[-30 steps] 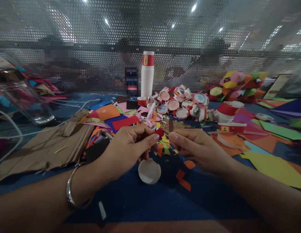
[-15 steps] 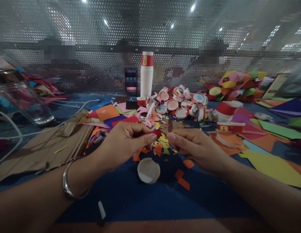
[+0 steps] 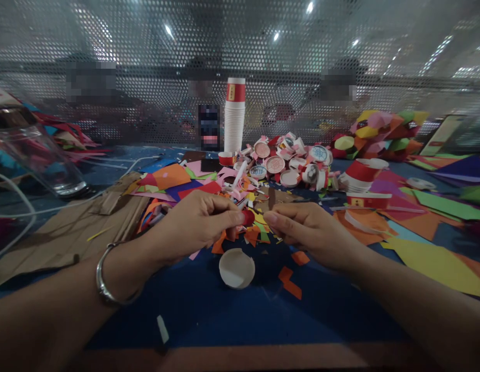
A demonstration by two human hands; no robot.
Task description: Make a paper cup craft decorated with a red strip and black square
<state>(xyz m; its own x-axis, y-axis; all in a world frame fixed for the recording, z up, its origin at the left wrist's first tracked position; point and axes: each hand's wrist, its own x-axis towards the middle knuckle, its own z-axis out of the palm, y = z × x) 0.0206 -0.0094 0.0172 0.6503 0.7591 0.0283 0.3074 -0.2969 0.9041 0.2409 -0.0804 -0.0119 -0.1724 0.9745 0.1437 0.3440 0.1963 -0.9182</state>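
Observation:
My left hand (image 3: 203,219) pinches a small red piece of paper (image 3: 248,217) between thumb and fingers; its edge sticks out toward the right. Facing it across a short gap, my right hand (image 3: 302,227) is closed in a pinch, and what sits between its fingertips is too small to make out. A dark brown strip (image 3: 271,196) shows just beyond the right fingertips; whether it is held or lies behind them I cannot tell. Below both hands, a cut-off white paper cup bottom (image 3: 237,269) rests on the blue table (image 3: 224,320), with orange paper scraps (image 3: 290,283) to its right.
Behind the hands stand a tall stack of paper cups (image 3: 235,119) and a heap of cut cup bottoms (image 3: 276,164). Cardboard (image 3: 69,243) and a glass jar (image 3: 49,160) are at left. Coloured paper sheets (image 3: 433,263) and more cups (image 3: 361,178) lie right.
My left hand has shifted slightly left, widening the gap between the hands, and the red paper has turned to show a rounder face. My right hand has hardly moved.

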